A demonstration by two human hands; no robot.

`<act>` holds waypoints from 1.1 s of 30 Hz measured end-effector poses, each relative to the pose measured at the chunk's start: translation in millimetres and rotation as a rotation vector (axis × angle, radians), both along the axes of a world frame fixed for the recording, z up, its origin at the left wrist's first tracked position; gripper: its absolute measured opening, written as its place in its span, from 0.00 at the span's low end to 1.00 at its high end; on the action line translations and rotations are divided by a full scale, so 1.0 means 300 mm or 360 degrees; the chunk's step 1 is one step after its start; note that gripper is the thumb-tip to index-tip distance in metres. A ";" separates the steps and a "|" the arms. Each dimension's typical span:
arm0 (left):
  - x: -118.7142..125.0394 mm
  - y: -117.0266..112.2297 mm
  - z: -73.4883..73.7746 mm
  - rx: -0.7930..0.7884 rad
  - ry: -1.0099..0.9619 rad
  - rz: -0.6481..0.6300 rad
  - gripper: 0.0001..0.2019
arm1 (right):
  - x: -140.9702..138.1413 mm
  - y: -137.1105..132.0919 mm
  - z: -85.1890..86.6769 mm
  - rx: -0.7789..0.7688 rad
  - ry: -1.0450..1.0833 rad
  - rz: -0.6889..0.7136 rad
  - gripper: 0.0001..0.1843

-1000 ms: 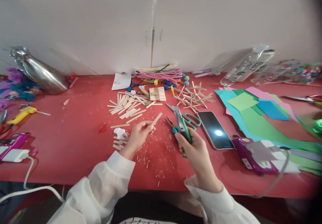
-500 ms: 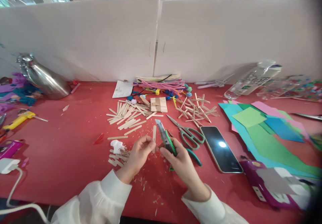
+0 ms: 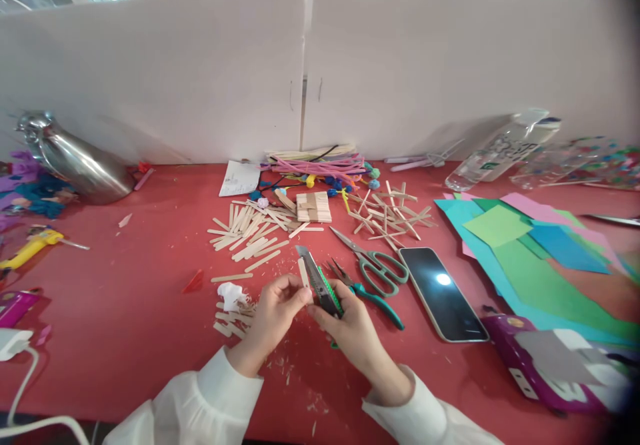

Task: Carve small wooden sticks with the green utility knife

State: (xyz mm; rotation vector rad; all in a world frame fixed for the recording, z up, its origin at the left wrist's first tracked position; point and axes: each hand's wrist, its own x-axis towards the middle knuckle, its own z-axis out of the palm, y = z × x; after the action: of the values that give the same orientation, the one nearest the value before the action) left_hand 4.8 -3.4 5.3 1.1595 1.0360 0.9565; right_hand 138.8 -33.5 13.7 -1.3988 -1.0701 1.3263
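Left hand (image 3: 281, 305) pinches the stick (image 3: 303, 272); right hand (image 3: 354, 323), gripping knife (image 3: 318, 283), has come to stick's three o'clock, within cutting reach

Soft, fairly bright light covers the table (image 3: 165, 338), and its red surface shows only faint shading. A round white glare sits on the phone (image 3: 460, 311); pale highlights streak the jug (image 3: 90, 168) near the far left corner. Along the far edge, the jug and the bottle (image 3: 500, 151) throw weak shadows on the board (image 3: 200, 78). Beyond its top, the upper right is washed out. Wide-angle stretch tilts things outward, and a dark blur swallows the right margin, smearing the power strip (image 3: 545, 365). The knife (image 3: 320, 285) reads clearly, fine detail soft.
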 end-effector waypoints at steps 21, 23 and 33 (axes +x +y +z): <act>-0.055 0.033 0.040 0.0235 0.0460 -0.0284 0.11 | 0.155 0.020 0.025 0.0189 -0.0473 -0.0064 0.12; -0.052 0.030 0.042 0.0239 0.0552 -0.0368 0.11 | 0.152 0.021 0.018 0.0239 -0.0572 -0.0072 0.12; -0.057 0.030 0.045 0.0386 0.0624 -0.0385 0.13 | 0.139 -0.071 0.028 0.0525 -0.0869 -0.0234 0.21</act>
State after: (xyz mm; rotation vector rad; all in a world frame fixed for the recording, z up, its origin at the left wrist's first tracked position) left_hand -12.3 5.6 18.9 1.6806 1.0737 0.6884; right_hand 180.5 -55.0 22.0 -1.5838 -1.4323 0.6295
